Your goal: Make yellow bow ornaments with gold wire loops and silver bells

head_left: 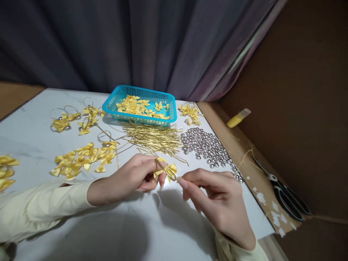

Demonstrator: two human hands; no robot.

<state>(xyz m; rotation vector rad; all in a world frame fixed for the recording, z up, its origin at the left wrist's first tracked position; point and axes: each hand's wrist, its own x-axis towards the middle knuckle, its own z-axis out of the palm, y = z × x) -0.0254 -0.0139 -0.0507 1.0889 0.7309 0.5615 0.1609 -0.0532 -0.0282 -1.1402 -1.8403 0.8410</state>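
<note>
My left hand (138,172) is closed, thumb against fingers, around a yellow ribbon bow (172,168) and a gold wire tie (164,167). The wire bends into a loop that lies across the bow. My right hand (220,197) pinches with thumb and index finger at the right end of this loop; the exact bit of wire between the fingertips is hidden. Both hands hover over the white marbled tabletop (130,224). Just beyond them lies a pile of straight gold wire ties (154,137), with a spread of small silver bells (203,145) to its right.
A blue plastic basket (108,105) with yellow bows stands at the back. Loose bows (81,159) and looped bows with bells (88,117) lie at left; more bows (190,112) lie back right. Scissors (288,197), paper scraps (275,217) and a yellow-capped tube (237,118) are along the right edge.
</note>
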